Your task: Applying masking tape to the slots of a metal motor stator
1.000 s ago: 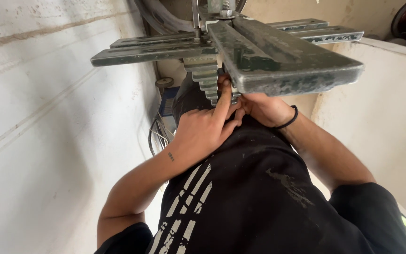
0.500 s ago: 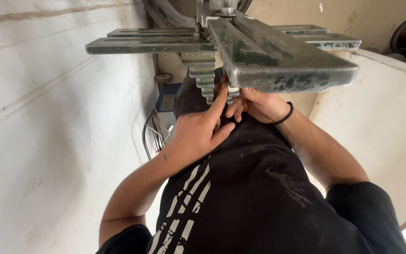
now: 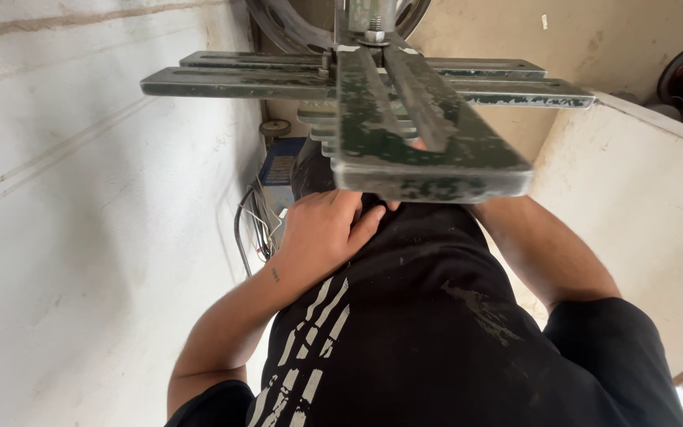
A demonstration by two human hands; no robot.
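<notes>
In the upper middle of the frame a cross of flat, slotted metal arms [image 3: 428,150], painted dark green and chipped, spreads out from a bolted hub [image 3: 373,32], with one broad arm running toward the camera and ending in a blunt edge just above the hands. Below that arm's near end, left of centre, the left hand [image 3: 322,233] reaches up from a bare forearm, its back toward the camera and its fingers curled under the plate; what they close on is hidden by the metal, so I cannot tell whether the hand is gripping anything. The right hand is not visible at all: only the right forearm [image 3: 547,253] shows, rising from the right of centre and vanishing behind the same arm's edge, and its grip cannot be told either. Through a slot in the broad arm a small patch of fingertip [image 3: 416,144] shows. A stepped stack of plates [image 3: 318,126] sits under the cross just left of the broad arm. The lower half of the frame is filled by black clothing with white stripes [image 3: 318,316]. A pale wall [image 3: 81,237] covers the left side, with dark cables [image 3: 248,229] hanging beside it near a blue box [image 3: 282,166], and a light panel [image 3: 642,205] slants along the right.
</notes>
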